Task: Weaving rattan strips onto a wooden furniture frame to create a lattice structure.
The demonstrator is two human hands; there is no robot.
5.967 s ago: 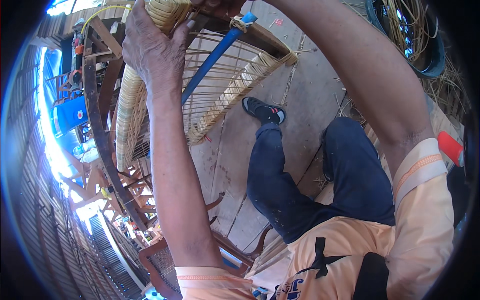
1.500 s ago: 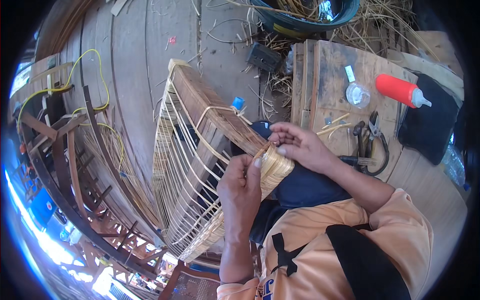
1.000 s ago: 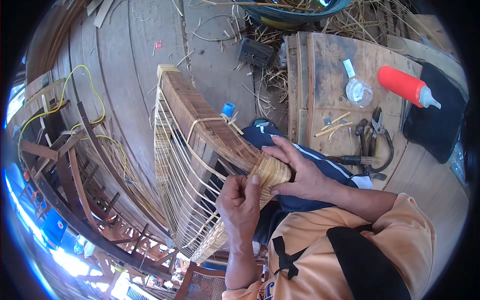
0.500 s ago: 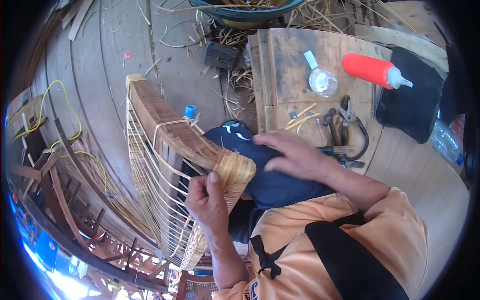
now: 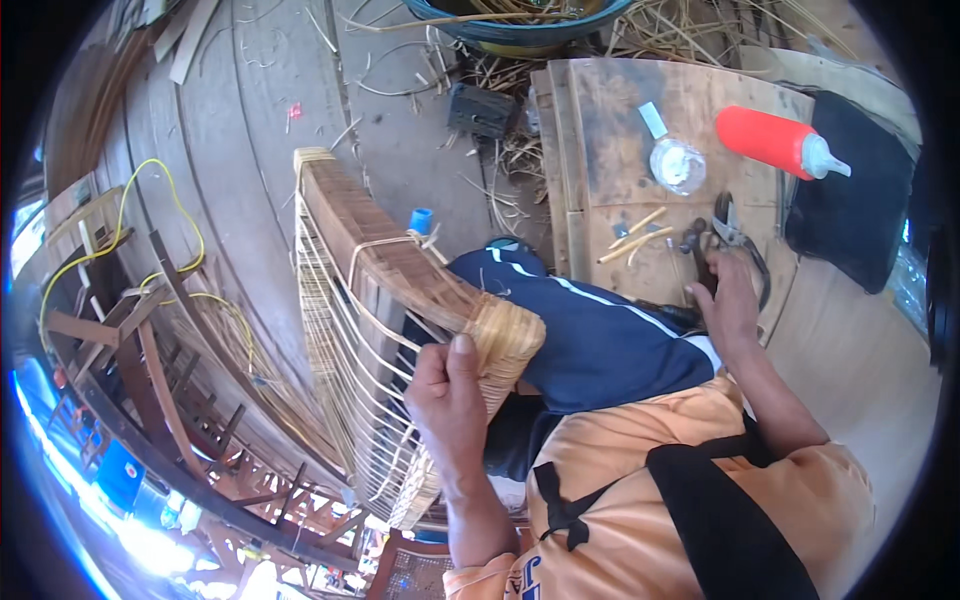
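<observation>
A curved wooden frame [image 5: 385, 245] woven with rattan rests across my lap, its near corner wrapped in pale rattan strips [image 5: 508, 332]. Beside that corner my left hand [image 5: 445, 390] is closed, thumb pressed over the curled fingers, gripping a rattan strand at the frame's edge. My right hand [image 5: 732, 305] is over the tools on the wooden board [image 5: 610, 100], thumb apart from its fingers. Its fingertips are at the handles of the pliers [image 5: 727, 222] and close to a hammer [image 5: 692, 238]; whether they touch is unclear.
On the board lie a red squeeze bottle [image 5: 765, 140], a small clear container [image 5: 678, 165] and short rattan pieces [image 5: 637, 240]. A blue basin [image 5: 520, 30] stands beyond. Wooden frames and a yellow cord [image 5: 190, 225] are at the left.
My right hand has moved right, from above my lap to the tools. The left hand keeps its grip at the wrapped corner. The whole view has shifted slightly.
</observation>
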